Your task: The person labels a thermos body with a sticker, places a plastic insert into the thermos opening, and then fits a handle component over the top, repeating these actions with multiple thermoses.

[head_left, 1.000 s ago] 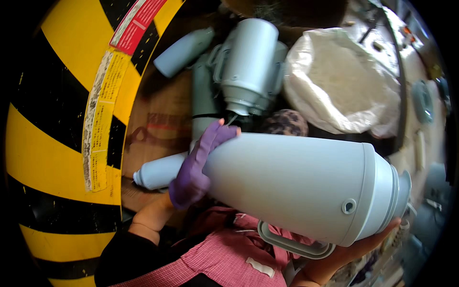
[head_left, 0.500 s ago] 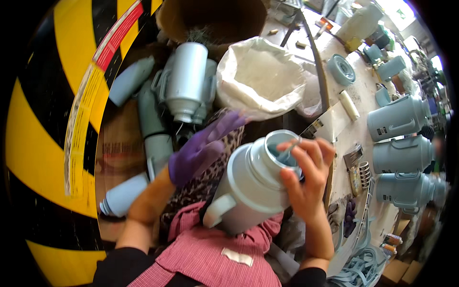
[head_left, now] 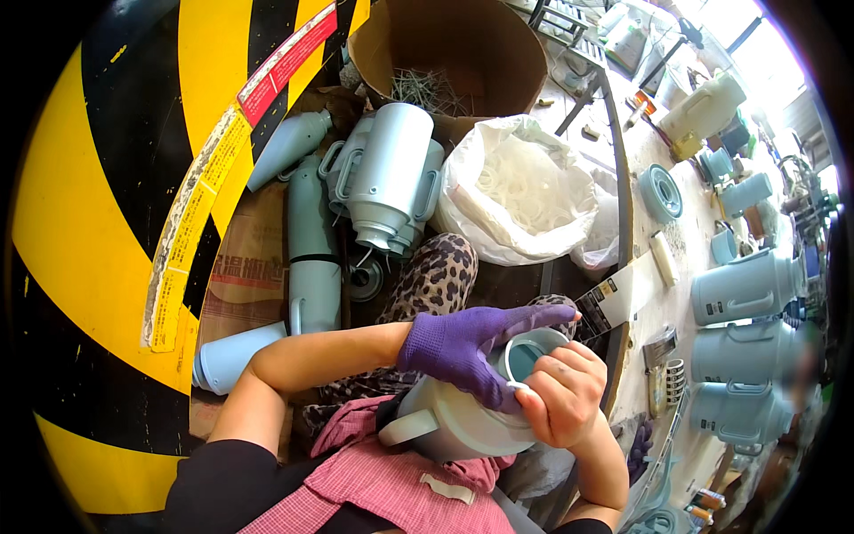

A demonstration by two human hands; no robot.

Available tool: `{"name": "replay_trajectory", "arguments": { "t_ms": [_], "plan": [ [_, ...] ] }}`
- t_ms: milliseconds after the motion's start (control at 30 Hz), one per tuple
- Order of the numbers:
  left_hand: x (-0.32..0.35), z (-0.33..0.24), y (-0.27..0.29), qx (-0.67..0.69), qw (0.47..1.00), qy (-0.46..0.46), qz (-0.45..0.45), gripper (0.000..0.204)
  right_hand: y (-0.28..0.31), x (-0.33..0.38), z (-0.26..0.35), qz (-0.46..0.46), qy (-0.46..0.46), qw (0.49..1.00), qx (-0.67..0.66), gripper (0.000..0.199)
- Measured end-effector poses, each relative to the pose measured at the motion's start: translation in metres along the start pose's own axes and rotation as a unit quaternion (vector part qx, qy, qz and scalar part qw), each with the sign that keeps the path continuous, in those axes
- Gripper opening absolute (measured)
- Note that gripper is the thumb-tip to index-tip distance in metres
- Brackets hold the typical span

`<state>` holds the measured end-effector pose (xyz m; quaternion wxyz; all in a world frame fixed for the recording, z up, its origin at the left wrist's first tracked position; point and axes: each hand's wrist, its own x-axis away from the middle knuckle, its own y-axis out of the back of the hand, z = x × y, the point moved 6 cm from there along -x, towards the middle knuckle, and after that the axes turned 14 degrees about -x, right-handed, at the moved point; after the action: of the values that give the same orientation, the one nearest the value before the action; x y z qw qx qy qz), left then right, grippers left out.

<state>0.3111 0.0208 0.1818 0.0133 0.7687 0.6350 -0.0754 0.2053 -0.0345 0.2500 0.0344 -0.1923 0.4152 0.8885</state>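
A pale blue-green vacuum jug body [head_left: 463,418] with a side handle lies tilted across my lap, its open neck [head_left: 527,354] facing up and away. My left hand [head_left: 463,351], in a purple glove, spans the neck, thumb on the near side and fingers stretched along the far side. My bare right hand [head_left: 567,392] is closed at the right side of the neck, fingers curled over the rim. Its thumb points toward the gloved thumb. Whether anything small is inside the right fingers is hidden.
More jug bodies [head_left: 391,173] lie in a pile at left. Beyond are a white sack [head_left: 463,200] of translucent rings and a cardboard drum [head_left: 378,53]. The right bench [head_left: 636,160] holds several jugs [head_left: 743,351], a brush and a round part. A yellow-black striped panel [head_left: 107,294] stands left.
My left hand has come from the air left of the jug onto its neck. My right fingers, earlier in the mouth, now curl at the rim. The jug sits lower in view.
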Motion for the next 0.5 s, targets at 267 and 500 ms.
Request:
{"name": "replay_trajectory", "arguments": {
  "t_ms": [267, 500],
  "plan": [
    [-0.007, -0.144, 0.111, -0.53, 0.736, -0.263, -0.33, 0.109, 0.089, -0.026, -0.026, -0.437, 0.083, 0.895, -0.032, 0.054],
    [-0.028, -0.152, 0.264, -0.631, 0.519, -0.361, -0.45, 0.079, 0.032, 0.002, -0.096, -0.317, -0.117, 0.941, 0.021, 0.014]
  ]
}}
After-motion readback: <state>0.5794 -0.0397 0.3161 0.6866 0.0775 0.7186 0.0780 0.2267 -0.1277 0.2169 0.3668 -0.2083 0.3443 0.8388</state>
